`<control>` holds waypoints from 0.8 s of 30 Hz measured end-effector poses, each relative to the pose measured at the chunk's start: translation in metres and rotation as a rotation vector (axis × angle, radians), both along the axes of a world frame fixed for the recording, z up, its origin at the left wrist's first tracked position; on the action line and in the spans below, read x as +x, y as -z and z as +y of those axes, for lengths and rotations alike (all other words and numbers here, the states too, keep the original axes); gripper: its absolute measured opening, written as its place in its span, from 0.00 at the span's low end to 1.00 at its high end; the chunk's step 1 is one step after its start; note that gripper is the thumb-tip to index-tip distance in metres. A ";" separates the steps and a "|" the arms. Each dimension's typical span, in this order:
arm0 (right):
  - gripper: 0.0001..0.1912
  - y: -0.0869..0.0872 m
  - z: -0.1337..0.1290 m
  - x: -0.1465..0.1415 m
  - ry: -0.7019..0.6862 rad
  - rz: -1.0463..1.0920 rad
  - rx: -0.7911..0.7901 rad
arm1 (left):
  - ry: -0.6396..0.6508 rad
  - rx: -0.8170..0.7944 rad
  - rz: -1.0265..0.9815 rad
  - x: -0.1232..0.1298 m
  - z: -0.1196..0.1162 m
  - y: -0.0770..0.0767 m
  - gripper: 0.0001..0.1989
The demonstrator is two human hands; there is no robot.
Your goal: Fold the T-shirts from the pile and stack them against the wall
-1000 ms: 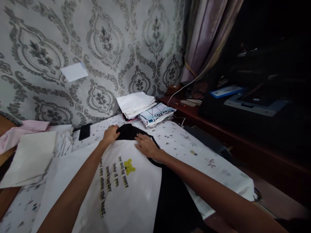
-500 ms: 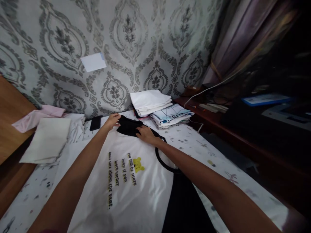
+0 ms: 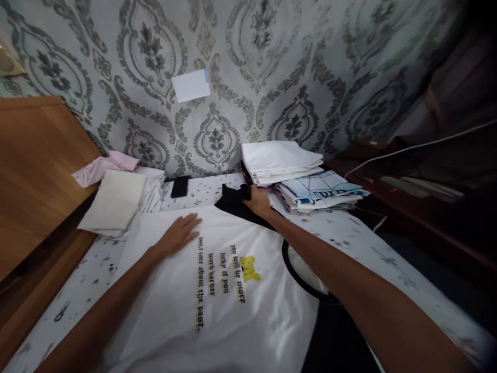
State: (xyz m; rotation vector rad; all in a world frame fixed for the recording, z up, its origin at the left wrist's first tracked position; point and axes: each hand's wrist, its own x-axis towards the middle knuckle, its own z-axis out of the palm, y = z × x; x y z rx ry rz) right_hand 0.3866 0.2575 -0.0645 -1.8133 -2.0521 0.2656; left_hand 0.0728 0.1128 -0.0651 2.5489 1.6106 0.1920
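Note:
A white T-shirt (image 3: 166, 290) with black sleeves, a black neckband, black lettering and a yellow bear print lies spread out sideways in front of me. My left hand (image 3: 179, 234) rests flat on its white body near the far edge, fingers stretched out. At the far black sleeve (image 3: 236, 199), my right hand (image 3: 259, 201) has its fingers curled on the cloth, which is bunched up there. The near black sleeve (image 3: 330, 336) lies at the lower right, partly behind my right forearm.
Folded white clothes (image 3: 281, 160) and a folded printed garment (image 3: 322, 189) are stacked by the wall. A black phone (image 3: 179, 187) lies left of them. Folded cream cloth (image 3: 114, 199) and a pink cloth (image 3: 104, 168) sit near the wooden board (image 3: 42, 171). A white cable (image 3: 419, 147) runs at right.
My left hand has let go of the sleeve's end and come down onto the white body of the shirt. My right hand has shifted toward the sleeve's end. The view has turned left.

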 end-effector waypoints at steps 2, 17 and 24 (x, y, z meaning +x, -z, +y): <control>0.34 0.001 0.007 0.000 -0.004 0.031 0.000 | -0.094 0.046 0.025 -0.023 0.015 0.000 0.26; 0.10 0.001 0.035 0.004 -0.090 0.483 0.004 | -0.312 0.255 0.153 -0.092 0.031 -0.011 0.23; 0.09 -0.013 0.029 0.000 -0.037 0.853 -0.021 | -0.284 0.167 0.242 -0.091 0.041 -0.033 0.13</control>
